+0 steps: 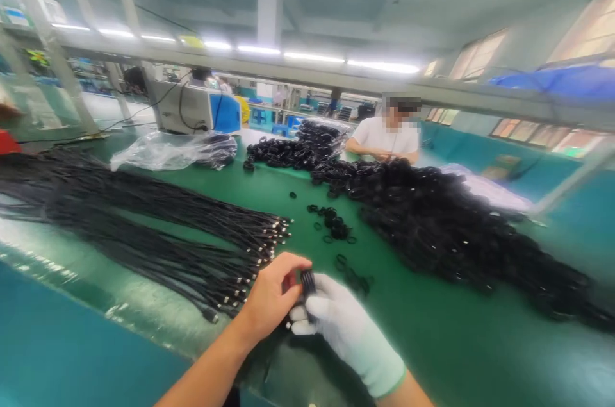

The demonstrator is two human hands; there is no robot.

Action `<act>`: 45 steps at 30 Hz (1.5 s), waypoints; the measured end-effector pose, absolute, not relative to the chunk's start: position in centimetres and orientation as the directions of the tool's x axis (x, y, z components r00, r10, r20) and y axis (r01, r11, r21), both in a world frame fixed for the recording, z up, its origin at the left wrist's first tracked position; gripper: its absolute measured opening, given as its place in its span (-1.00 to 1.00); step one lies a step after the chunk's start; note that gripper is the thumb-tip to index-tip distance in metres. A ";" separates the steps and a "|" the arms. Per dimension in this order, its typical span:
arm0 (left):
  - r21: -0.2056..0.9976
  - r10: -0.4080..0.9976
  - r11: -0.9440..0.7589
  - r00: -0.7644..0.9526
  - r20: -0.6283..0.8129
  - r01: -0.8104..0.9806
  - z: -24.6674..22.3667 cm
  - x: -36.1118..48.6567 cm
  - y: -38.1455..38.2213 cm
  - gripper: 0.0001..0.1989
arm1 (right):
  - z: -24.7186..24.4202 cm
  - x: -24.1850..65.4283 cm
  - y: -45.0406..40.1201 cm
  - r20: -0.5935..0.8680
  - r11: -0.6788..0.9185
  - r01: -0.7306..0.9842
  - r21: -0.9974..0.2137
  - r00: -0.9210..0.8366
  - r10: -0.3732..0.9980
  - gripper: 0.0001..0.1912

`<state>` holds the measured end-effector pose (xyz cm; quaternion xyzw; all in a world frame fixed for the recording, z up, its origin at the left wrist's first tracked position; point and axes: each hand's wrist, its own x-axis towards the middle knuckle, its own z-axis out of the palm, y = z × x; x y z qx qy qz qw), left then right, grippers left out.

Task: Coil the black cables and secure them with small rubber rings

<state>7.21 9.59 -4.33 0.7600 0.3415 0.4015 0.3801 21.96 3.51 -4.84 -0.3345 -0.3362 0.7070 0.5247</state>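
Bare forearms are filling the near edge of my view, angling inward to where my two hands are meeting just above the green surface (pixel 413 330). My right hand (pixel 343 323), in a white glove, is closing its grip around a small black bundle (pixel 308 282), seemingly a stack of cable turns, with the thumb lying across it, probably so the turns are staying pressed together. My left hand (pixel 273 295), ungloved, is keeping a narrow grip, its fingertips lying at the bundle's upper side; I cannot tell whether they are pinching it or only touching. Bare fingertips are likely giving finer feel, while the glove is bearing the hold.

Long straight cables (pixel 144 227) are lying to my left, their connector ends (pixel 271 234) pointing towards my hands, presumably so that single ones are staying easy to pick out. Beyond my hands, some loose black loops (pixel 336 224) are sitting on the surface, and a large heap of black coils (pixel 432 221) is spreading along the right, apparently leaving my working spot free. A clear plastic bag (pixel 163 152) is lying at the far left, and a person (pixel 384 136) in a white top is working behind the heap.
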 end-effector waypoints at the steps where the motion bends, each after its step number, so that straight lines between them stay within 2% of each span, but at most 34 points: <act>1: 0.860 0.836 -0.460 0.433 0.336 0.221 -4.4 7.0 9.8 -0.63 | -4.6 22.6 3.6 -0.116 -0.192 -0.526 -0.829 -0.174 0.978 -0.58; 4: 0.873 0.874 -0.420 0.369 0.315 0.249 -4.8 6.3 10.3 -0.70 | -3.3 24.8 3.3 -0.048 -0.098 -0.573 -0.814 -0.102 0.994 -0.52; 7: 0.869 0.880 -0.410 0.370 0.297 0.278 -5.1 6.1 10.5 -0.77 | -1.7 26.1 2.5 0.014 -0.097 -0.604 -0.791 -0.176 0.984 -0.46; 13: 0.854 0.879 -0.399 0.405 0.252 0.334 -5.7 6.2 10.5 -0.79 | -1.3 25.3 2.1 -0.015 -0.151 -0.585 -0.797 -0.230 0.973 -0.42; 23: 0.840 0.875 -0.405 0.420 0.242 0.361 -5.6 6.1 10.4 -0.79 | -1.7 24.6 2.0 0.011 -0.109 -0.539 -0.835 -0.214 0.977 -0.41; 25: 0.835 0.874 -0.410 0.421 0.244 0.368 -5.7 6.1 10.4 -0.80 | -1.5 25.1 2.1 0.017 -0.075 -0.445 -0.892 -0.199 0.980 -0.42; 26: 0.831 0.873 -0.413 0.421 0.245 0.373 -5.7 6.1 10.5 -0.80 | -1.2 25.8 2.4 0.016 -0.040 -0.323 -0.945 -0.167 0.986 -0.44; 27: 0.826 0.874 -0.415 0.420 0.246 0.380 -5.7 6.1 10.5 -0.80 | -0.8 26.8 3.0 0.015 0.004 -0.107 -0.994 -0.095 0.995 -0.45; 28: 0.822 0.875 -0.416 0.418 0.245 0.388 -5.8 6.1 10.6 -0.81 | -0.3 28.1 3.7 0.025 0.024 0.160 -0.987 0.001 1.000 -0.46; 29: 0.819 0.876 -0.415 0.418 0.242 0.397 -5.8 6.1 10.6 -0.81 | 0.3 29.8 4.6 0.089 0.011 0.476 -0.879 0.142 0.986 -0.47; 30: 0.814 0.876 -0.416 0.420 0.238 0.405 -5.9 6.1 10.7 -0.81 | 1.0 31.7 5.7 0.194 -0.110 0.765 -0.635 0.296 0.935 -0.45; 31: 0.809 0.874 -0.419 0.426 0.235 0.413 -6.0 6.1 10.8 -0.80 | 1.6 33.7 6.8 0.253 -0.207 0.814 -0.542 0.393 0.884 -0.42; 34: 0.782 0.859 -0.444 0.455 0.234 0.437 -6.3 6.0 11.0 -0.79 | 3.0 39.1 10.2 0.298 -0.372 0.845 -0.384 0.494 0.816 -0.43; 38: 0.724 0.835 -0.492 0.496 0.237 0.483 -6.6 6.0 11.1 -0.79 | 2.9 41.9 14.1 0.236 -0.459 0.856 -0.238 0.509 0.828 -0.61; 41: 0.668 0.824 -0.518 0.520 0.223 0.535 -6.7 6.0 11.0 -0.77 | 2.7 42.5 15.9 0.171 -0.469 0.858 -0.210 0.505 0.846 -0.66; 45: 0.617 0.812 -0.546 0.538 0.224 0.567 -6.8 6.0 11.0 -0.76 | 4.6 44.4 15.5 0.166 -0.471 0.843 -0.261 0.519 0.838 -0.66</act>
